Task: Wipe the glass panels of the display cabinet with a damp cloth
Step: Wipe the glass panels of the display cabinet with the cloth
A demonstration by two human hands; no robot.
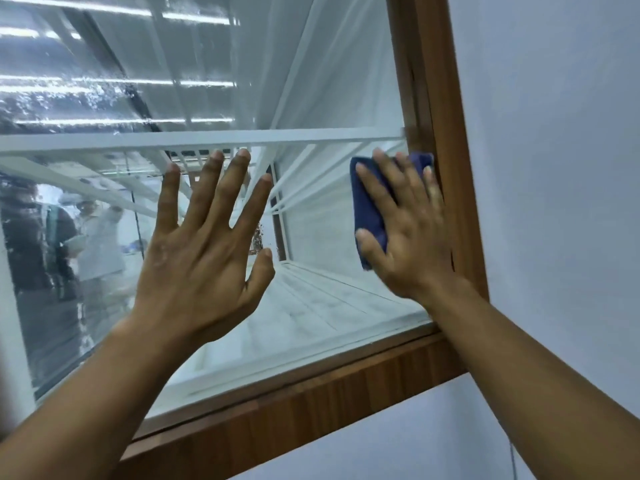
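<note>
Display cabinet, front glass panel (311,220), set in a wooden frame (311,393) within a pale wall (554,168); wiping is judged to be under way and well short of finished. The cloth (370,209), dark blue and folded, is held flat against the glass at the panel's right edge, touching the upright of the frame, about level with the white shelf (207,138) seen inside. It is pressed there by the right hand (405,233), whose fingers are straight and slightly spread over it, not curled round it. The left hand (201,251) is laid against the middle of the panel with all fingers fully splayed and nothing held, apparently as a brace. Water drops and streaks (69,98) are seen across the upper left of the glass, and a smeared patch runs down the far left, so that part is taken as wetted but not wiped off. A small cluster of drops (256,240) lies just beside the left thumb. The glass between the hands and along the lower right appears clearer. Whether further panels exist cannot be told.
</note>
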